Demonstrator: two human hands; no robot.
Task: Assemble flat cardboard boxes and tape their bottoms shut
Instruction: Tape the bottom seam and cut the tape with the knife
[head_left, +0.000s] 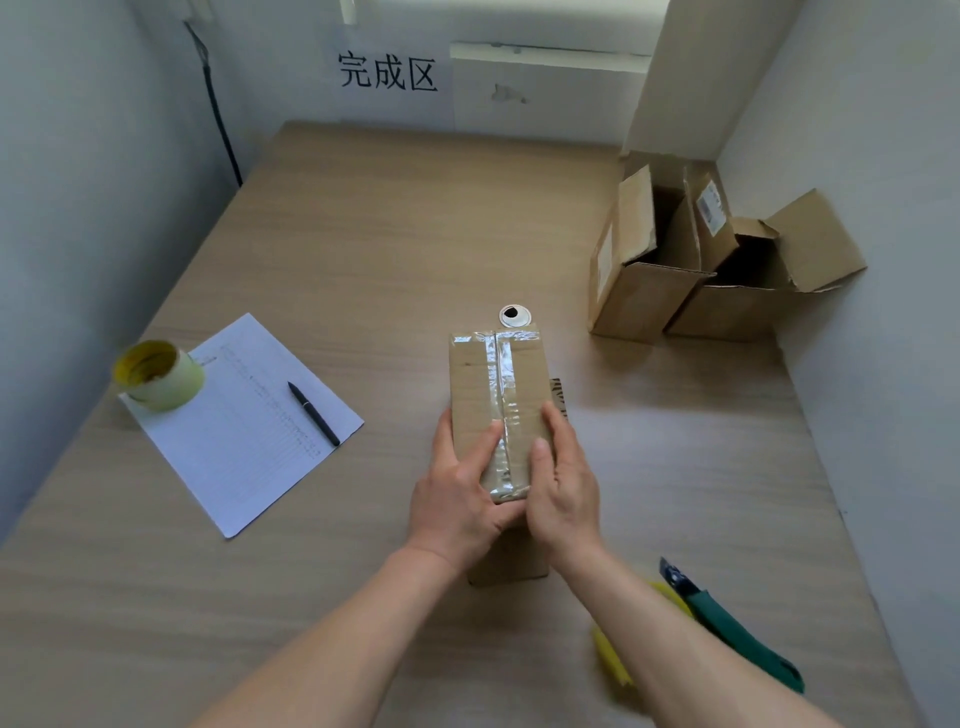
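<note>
Head view: we record a cardboard box (498, 410) at the table (363, 249) centre, taped face up, clear tape (503, 395) along its seam. The left hand (460, 499) and right hand (561, 488) both grasp its near end, thumbs on the tape. The wall sign (387, 73) reads "完成区". Two open boxes (675, 260) stand far right; one carries an illegible label.

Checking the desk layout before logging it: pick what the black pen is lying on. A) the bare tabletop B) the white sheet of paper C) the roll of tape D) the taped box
B: the black pen lies on the white sheet of paper, right of the roll of tape standing on the sheet's corner.
</note>
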